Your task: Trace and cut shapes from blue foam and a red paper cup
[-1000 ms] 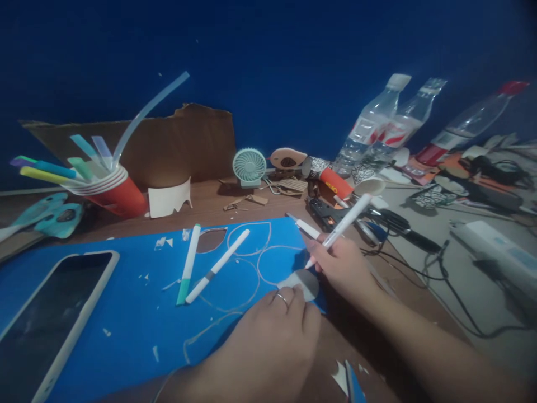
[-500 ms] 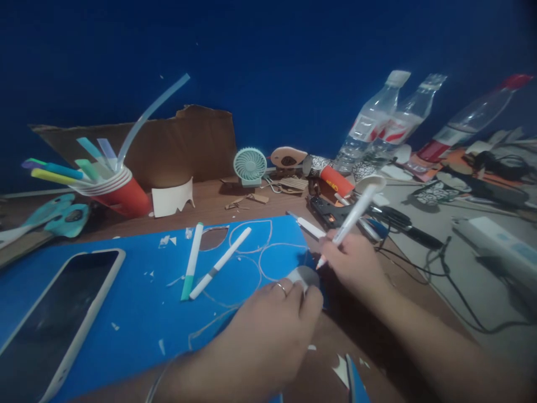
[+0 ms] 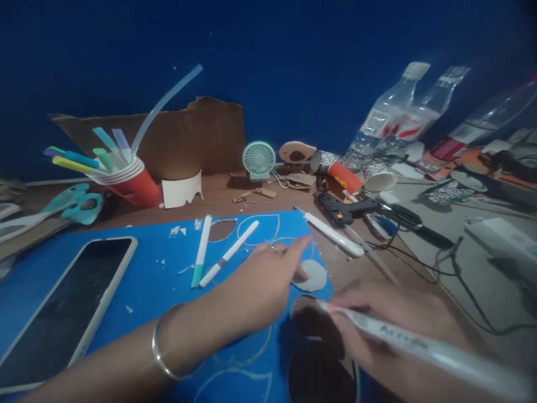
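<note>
Blue sheet (image 3: 159, 291): stretches from lower left past the centre, chalky outlines and dark cut-outs (image 3: 323, 375) on show — the step in hand looks like drawing round shapes.
Left hand (image 3: 264, 280): mid-frame, its two digits in view spread apart, the lower at the left edge of the pale disc (image 3: 314, 277), which lies near the sheet's right edge. Another outline would call for the disc pinned flat here.
Right hand (image 3: 413, 305): lower right, blurred, pinching a white marker (image 3: 411, 344) over the cut-outs; a stroke would need the tip against the disc's rim.
Phone (image 3: 71, 308): lower left, hogging sheet space.
Bottles (image 3: 384, 123): upper right, well clear.
Glue gun (image 3: 335, 208): right of centre, just off the sheet.
Loose pens (image 3: 230, 253): two, left of centre — one across the outlines, in the way.
Scraps (image 3: 183, 231): tiny, littering the sheet.
</note>
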`<state>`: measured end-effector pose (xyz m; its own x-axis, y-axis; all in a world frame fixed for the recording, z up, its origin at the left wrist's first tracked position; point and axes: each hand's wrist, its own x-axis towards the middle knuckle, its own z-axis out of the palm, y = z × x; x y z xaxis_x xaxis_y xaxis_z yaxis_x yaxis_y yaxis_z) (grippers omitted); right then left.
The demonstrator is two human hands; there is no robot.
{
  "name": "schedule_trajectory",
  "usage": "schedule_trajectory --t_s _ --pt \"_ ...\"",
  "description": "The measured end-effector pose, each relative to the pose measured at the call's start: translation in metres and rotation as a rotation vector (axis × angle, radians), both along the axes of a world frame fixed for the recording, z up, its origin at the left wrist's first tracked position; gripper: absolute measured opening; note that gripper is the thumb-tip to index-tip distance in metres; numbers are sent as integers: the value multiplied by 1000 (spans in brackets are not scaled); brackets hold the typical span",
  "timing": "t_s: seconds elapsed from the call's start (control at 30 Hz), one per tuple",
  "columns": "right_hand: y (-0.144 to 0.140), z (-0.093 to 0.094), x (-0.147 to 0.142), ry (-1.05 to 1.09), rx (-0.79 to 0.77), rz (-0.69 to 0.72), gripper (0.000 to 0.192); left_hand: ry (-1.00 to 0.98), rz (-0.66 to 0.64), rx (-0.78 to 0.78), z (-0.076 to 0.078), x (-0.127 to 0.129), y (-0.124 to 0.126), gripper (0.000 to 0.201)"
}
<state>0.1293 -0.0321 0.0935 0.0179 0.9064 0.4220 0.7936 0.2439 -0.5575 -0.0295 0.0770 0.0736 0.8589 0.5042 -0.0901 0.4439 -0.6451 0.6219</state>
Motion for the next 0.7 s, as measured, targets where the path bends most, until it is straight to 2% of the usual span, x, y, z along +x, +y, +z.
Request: schedule_trajectory --t_s 0.13,0.2,0.43,0.7 --pt "-1 -43 -16 -215 212 147 9 26 -5 -14 1 1 2 74" --pt "1 -54 -18 -287 224 167 9 34 -4 -13 3 1 3 74" --pt "4 -56 -17 -473 215 187 12 23 -38 39 3 2 4 73" --pt "7 -58 -22 -487 220 173 12 15 -60 49 3 2 4 72"
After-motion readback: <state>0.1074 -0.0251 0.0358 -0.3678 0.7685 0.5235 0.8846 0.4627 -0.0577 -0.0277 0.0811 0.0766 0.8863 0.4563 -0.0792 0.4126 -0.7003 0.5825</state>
